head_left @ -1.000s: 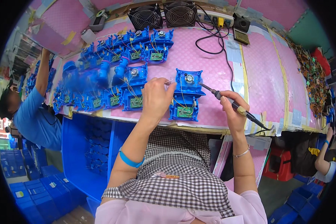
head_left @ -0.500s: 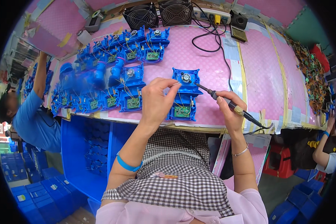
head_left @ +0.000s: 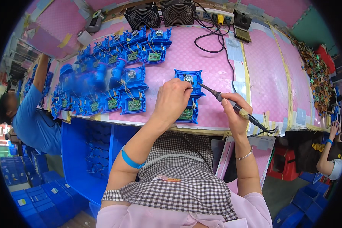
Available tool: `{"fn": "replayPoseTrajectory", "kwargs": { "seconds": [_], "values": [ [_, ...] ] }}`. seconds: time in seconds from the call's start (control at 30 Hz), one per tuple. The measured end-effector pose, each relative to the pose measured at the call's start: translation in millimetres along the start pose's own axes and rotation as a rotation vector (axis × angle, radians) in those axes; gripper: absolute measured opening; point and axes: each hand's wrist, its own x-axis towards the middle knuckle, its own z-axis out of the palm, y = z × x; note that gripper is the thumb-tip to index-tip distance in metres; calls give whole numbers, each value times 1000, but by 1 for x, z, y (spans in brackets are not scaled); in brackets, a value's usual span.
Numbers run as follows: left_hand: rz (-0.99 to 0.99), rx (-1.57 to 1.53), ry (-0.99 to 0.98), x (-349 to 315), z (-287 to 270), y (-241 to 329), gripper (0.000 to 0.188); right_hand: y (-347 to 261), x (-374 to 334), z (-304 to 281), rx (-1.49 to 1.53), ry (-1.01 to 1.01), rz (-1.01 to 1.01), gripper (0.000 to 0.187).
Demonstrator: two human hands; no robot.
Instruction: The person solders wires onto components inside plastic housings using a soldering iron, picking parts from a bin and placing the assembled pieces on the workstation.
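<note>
In front of me on the bench lies a blue plastic housing (head_left: 196, 74) with a small round speaker (head_left: 188, 78) in its upper part. A green circuit board (head_left: 187, 113) sits in the lower part, partly covered by my left hand (head_left: 172, 99). That hand is pinched over the housing on a thin wire (head_left: 188, 88), just below the speaker; the rest of the wire is hidden. My right hand (head_left: 235, 114) grips a soldering iron (head_left: 217, 95) like a pen. Its tip points at the housing's right side, close to the speaker; I cannot tell whether it touches.
Rows of similar blue housings (head_left: 135, 89) with boards and wires fill the left bench. Two black fans (head_left: 141, 17), a power strip (head_left: 212, 16) and an iron stand (head_left: 242, 33) stand at the back. The iron's black cord (head_left: 268, 131) hangs right. A co-worker (head_left: 36, 114) works at left, another at far right.
My left hand has moved right and slightly down over the housing, bringing the wire closer to the speaker. The right hand and soldering iron have barely moved.
</note>
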Motion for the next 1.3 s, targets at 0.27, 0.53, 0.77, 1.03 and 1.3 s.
{"fn": "replayPoseTrajectory", "kwargs": {
  "seconds": [0.27,0.53,0.77,1.03,1.3],
  "values": [
    [-24,-22,19,-2,0,2,10,1,0,2,-3,-10,-19,13],
    [-18,-40,34,-3,3,-2,10,0,-1,2,0,-13,-23,13],
    [-35,-23,20,-3,3,-1,11,0,-2,2,3,-14,-11,13],
    [-37,-18,9,-1,3,0,10,2,-1,2,-24,-25,-12,13],
    [-31,-19,18,-2,2,1,10,-2,-6,-2,-4,-6,15,14]
  ]
}}
